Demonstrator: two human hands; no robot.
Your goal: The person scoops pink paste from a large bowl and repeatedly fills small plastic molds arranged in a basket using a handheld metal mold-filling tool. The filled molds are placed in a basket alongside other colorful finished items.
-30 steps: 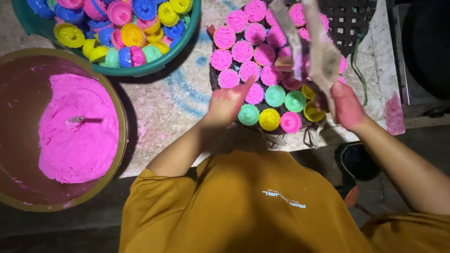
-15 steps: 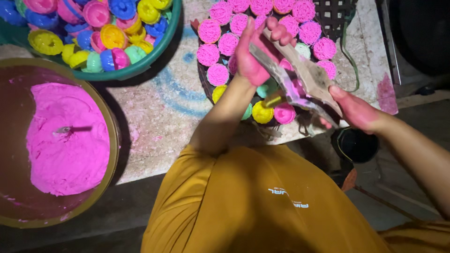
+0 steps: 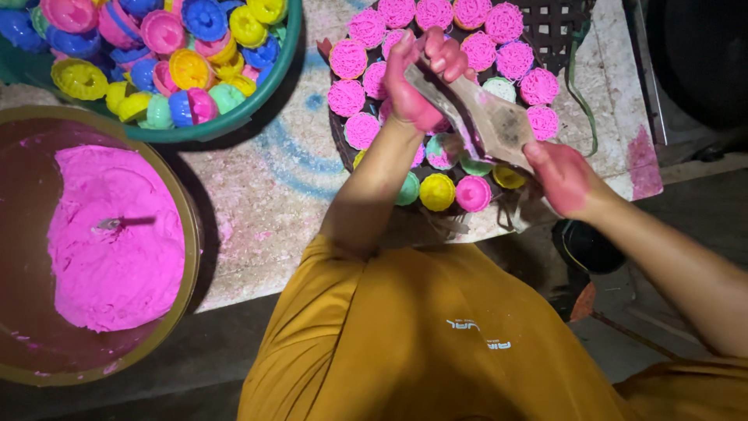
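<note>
My left hand (image 3: 411, 86) is wrapped around the upper end of a dough press (image 3: 477, 117) — a worn, brownish, paddle-like tool smeared with pink — fingers curled tight over its top. My right hand (image 3: 562, 178) grips the lower end, palm closed against it, so the press lies slantwise between the two hands, held just above the dark woven tray (image 3: 562, 19).

The press looks stiff and fairly solid, but slick with pink paste; I judge it wants a firm grip at both ends, as I have it, since the middle is the greasy working part. Both hands are stained pink.

Under the press sit small moulds (image 3: 436, 191) — yellow, green and pink cups — and farther up the tray, rows of pink noodle nests (image 3: 347, 58), soft and easily crushed by the look of them. The tray rests on a pale stone tabletop (image 3: 265, 195) dusted with pink.

Further left, a green basin (image 3: 257, 109) is heaped with empty coloured moulds, and near me a brown bowl (image 3: 185, 226) holds a mound of pink dough (image 3: 109, 257) with a spoon handle (image 3: 125, 223) sticking out.
</note>
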